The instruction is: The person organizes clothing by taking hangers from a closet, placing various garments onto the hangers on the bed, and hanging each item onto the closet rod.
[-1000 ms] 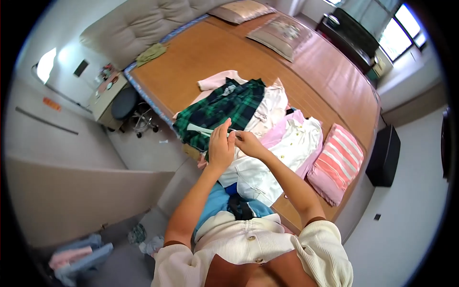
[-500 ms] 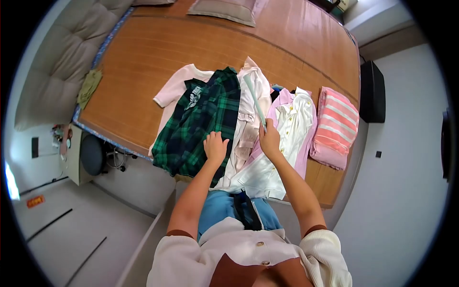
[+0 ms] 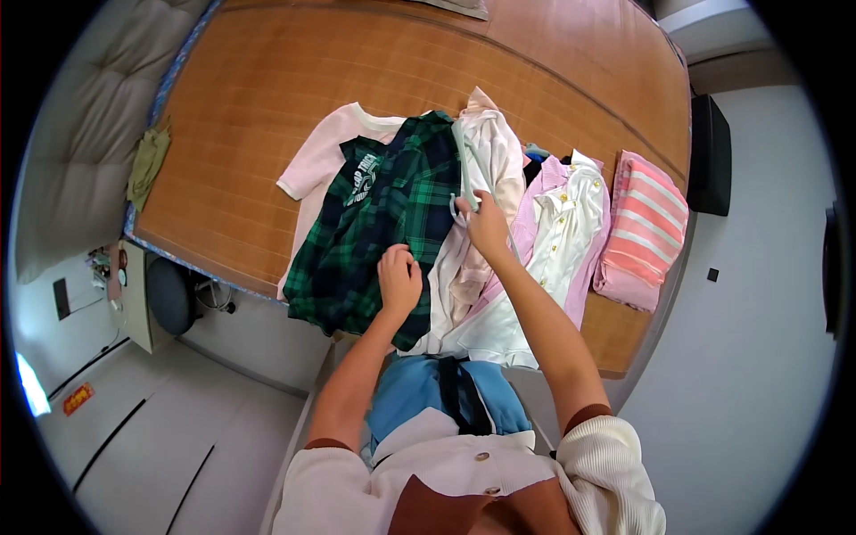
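Right grip (image 3: 488,230) clasps hanger (image 3: 466,168), long axis forward-left; left grip (image 3: 400,281) on plaid shirt (image 3: 366,241), closure unclear

The plaid shirt (image 3: 367,232) partly hides a pink top (image 3: 323,152).

The plaid shirt (image 3: 357,259) was matt cloth; the hanger (image 3: 465,169) looked like smooth plastic. The white blouse (image 3: 558,234) had a satiny sheen, the brown mat (image 3: 232,160) a smooth gloss.
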A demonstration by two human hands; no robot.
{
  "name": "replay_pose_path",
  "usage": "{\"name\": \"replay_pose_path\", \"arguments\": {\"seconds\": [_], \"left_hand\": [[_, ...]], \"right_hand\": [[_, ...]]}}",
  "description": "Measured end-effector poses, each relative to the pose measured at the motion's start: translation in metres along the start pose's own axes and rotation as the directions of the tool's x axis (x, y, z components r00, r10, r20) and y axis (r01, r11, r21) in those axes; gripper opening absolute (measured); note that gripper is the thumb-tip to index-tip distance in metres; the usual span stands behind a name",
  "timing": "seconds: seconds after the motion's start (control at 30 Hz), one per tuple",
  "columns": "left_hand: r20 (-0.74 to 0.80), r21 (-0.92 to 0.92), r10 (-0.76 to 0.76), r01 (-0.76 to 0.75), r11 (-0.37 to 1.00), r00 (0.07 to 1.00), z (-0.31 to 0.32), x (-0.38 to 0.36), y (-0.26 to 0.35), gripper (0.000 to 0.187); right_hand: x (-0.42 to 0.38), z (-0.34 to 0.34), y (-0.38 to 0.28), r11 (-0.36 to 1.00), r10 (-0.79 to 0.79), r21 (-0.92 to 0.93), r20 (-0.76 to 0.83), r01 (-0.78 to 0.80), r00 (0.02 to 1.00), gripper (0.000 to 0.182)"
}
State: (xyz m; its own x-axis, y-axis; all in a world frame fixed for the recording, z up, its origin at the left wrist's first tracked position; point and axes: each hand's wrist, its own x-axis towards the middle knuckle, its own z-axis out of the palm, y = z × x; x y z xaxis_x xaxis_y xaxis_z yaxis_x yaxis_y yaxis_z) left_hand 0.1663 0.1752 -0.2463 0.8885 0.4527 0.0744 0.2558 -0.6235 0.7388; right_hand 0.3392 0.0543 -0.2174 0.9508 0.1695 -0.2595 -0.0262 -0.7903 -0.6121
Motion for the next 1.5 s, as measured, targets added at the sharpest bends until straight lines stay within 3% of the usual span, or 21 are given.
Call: {"name": "replay_pose_path", "arguments": {"seconds": [0.03, 0.13, 0.2, 0.27, 0.33, 0.4, 0.47, 0.57, 0.6, 0.77, 0.87, 0.93, 1.07, 1.17, 1.2, 1.27, 1.3, 1.33, 1.4, 1.43, 1.5], "left_hand": [[0.040, -0.110, 0.039, -0.034, 0.993, 0.998, -0.005, -0.001, 0.007, 0.015], [0.285, -0.355, 0.074, 0.034, 0.934, 0.956, -0.020, -0.007, 0.038, 0.015], [0.161, -0.289, 0.205, -0.152, 0.945, 0.965, -0.022, -0.002, 0.037, 0.017], [-0.078, 0.042, -0.111, 0.115, 0.992, 0.991, -0.010, 0.005, 0.019, 0.031], [-0.300, 0.384, -0.135, 0.249, 0.889, 0.944, -0.002, 0.012, -0.001, 0.039], [0.005, 0.526, -0.325, 0.274, 0.805, 0.946, 0.001, 0.004, -0.030, 0.040], [0.075, 0.495, -0.184, 0.124, 0.860, 0.980, 0.009, 0.002, -0.046, 0.029], [0.094, 0.380, 0.063, -0.094, 0.920, 0.994, 0.000, 0.001, 0.001, 0.017], [0.265, 0.312, -0.032, -0.054, 0.949, 0.964, 0.001, -0.007, 0.017, 0.012], [0.417, -0.063, 0.100, -0.081, 0.995, 0.903, 0.043, -0.052, 0.086, 0.012], [0.668, -0.112, 0.082, -0.009, 0.994, 0.740, 0.065, -0.086, 0.096, 0.015], [0.794, -0.045, 0.085, -0.080, 0.996, 0.602, 0.084, -0.113, 0.070, 0.017], [0.729, 0.055, 0.022, -0.090, 0.994, 0.684, 0.061, -0.088, 0.085, 0.023], [0.431, 0.137, 0.252, -0.338, 0.931, 0.867, 0.062, -0.023, 0.083, 0.007], [0.318, 0.141, 0.273, -0.330, 0.933, 0.908, 0.058, 0.004, 0.090, 0.015], [0.154, 0.296, 0.414, -0.442, 0.847, 0.897, 0.058, 0.056, 0.095, 0.027], [0.106, 0.524, 0.507, -0.481, 0.702, 0.855, 0.061, 0.074, 0.095, 0.021], [0.294, 0.478, 0.403, -0.498, 0.723, 0.867, 0.063, 0.087, 0.095, 0.018], [0.634, 0.390, 0.160, -0.492, 0.778, 0.756, 0.063, 0.099, 0.096, 0.013], [0.630, 0.326, 0.350, -0.645, 0.691, 0.693, 0.067, 0.095, 0.095, 0.008], [0.570, 0.092, 0.555, -0.719, 0.689, 0.606, 0.068, 0.064, 0.103, 0.009]], "right_hand": [[0.004, 0.009, -0.005, 0.999, 0.024, -0.034, -0.003, -0.024, 1.000, 0.067], [0.012, 0.026, -0.003, 1.000, 0.002, -0.016, 0.082, -0.001, 0.997, 0.044], [0.010, 0.024, 0.004, 0.999, -0.018, -0.047, 0.048, 0.020, 0.999, 0.036], [0.007, 0.009, 0.010, 0.996, -0.063, -0.065, 0.005, 0.063, 0.998, 0.031], [-0.003, -0.017, 0.021, 0.990, -0.124, -0.071, -0.041, 0.121, 0.991, 0.029], [-0.010, -0.037, 0.037, 0.984, -0.169, -0.063, -0.071, 0.164, 0.983, 0.025], [-0.016, -0.056, 0.055, 0.983, -0.179, -0.059, -0.096, 0.174, 0.979, 0.025], [-0.031, -0.088, 0.066, 0.991, -0.071, -0.127, -0.167, 0.050, 0.983, 0.020], [-0.038, -0.103, 0.066, 0.989, -0.050, -0.148, -0.162, 0.026, 0.986, 0.019], [-0.072, -0.135, 0.115, 0.908, -0.226, -0.384, -0.119, 0.165, 0.967, 0.015], [-0.102, -0.138, 0.147, 0.835, -0.147, -0.539, -0.021, 0.113, 0.989, 0.011], [-0.118, -0.131, 0.174, 0.859, -0.059, -0.504, 0.080, 0.092, 0.995, 0.019], [-0.134, -0.125, 0.175, 0.964, -0.138, -0.229, 0.004, 0.135, 0.990, 0.038], [-0.124, -0.129, 0.144, 0.979, -0.198, -0.099, -0.200, 0.181, 0.960, 0.029], [-0.117, -0.126, 0.141, 0.976, -0.209, -0.105, -0.229, 0.189, 0.951, 0.027], [-0.100, -0.121, 0.138, 0.972, -0.226, -0.124, -0.284, 0.198, 0.932, 0.022], [-0.092, -0.124, 0.121, 0.988, -0.152, -0.038, -0.279, 0.147, 0.948, 0.015], [-0.082, -0.125, 0.109, 0.986, -0.164, -0.015, -0.269, 0.167, 0.949, 0.016], [-0.060, -0.126, 0.093, 0.978, -0.193, 0.032, -0.241, 0.206, 0.951, 0.019], [-0.051, -0.125, 0.090, 0.955, -0.269, 0.069, -0.209, 0.289, 0.940, 0.022], [-0.031, -0.121, 0.082, 0.882, -0.421, 0.158, -0.162, 0.444, 0.893, 0.028]]}}
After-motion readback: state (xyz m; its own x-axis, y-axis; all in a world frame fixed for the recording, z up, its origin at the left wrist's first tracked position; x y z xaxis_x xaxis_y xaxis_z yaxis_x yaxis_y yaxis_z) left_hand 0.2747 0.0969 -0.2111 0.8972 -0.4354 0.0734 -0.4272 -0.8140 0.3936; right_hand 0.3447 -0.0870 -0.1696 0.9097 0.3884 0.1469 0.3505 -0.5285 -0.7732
